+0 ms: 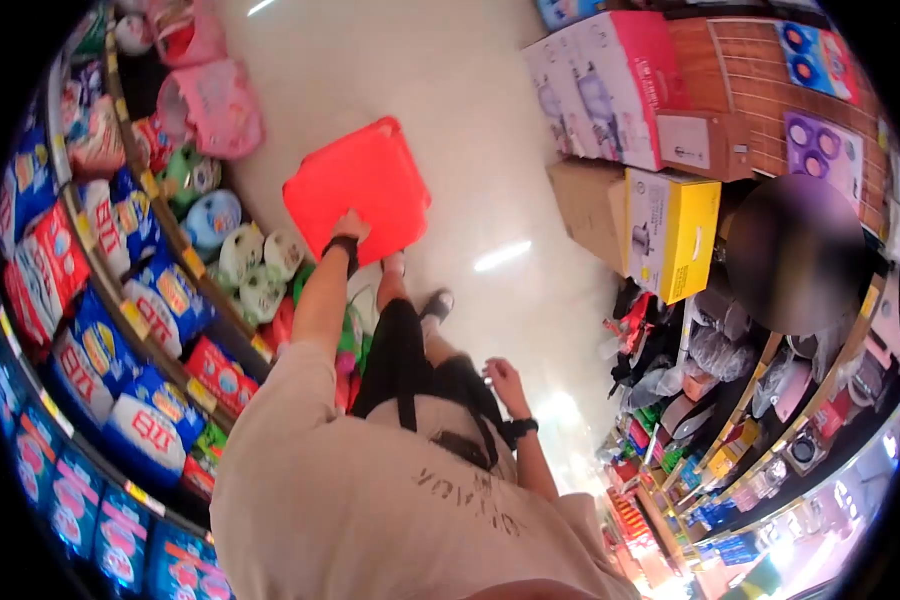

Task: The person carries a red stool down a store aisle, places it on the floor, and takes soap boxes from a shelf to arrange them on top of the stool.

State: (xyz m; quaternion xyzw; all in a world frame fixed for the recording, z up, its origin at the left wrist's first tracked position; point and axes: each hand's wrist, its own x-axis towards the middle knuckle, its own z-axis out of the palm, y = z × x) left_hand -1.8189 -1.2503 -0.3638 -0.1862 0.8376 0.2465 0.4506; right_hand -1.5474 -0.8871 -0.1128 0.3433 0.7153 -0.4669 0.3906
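A red plastic stool (355,180), its square top facing the camera, is in front of my legs. My left hand (349,230) is closed on the stool's top near its lower edge, and the fingertips are hard to make out. There is a dark band on that wrist. My right hand (505,382) hangs beside my right leg, loosely curled with fingers apart and nothing in it. It wears a dark watch (520,428).
Shelves at the left hold blue and red packs (155,425), green and blue round items (213,218) and pink tubs (215,108). Boxed goods (590,90), a yellow box (692,240) and pan shelves line the right. A pale floor (470,120) lies between.
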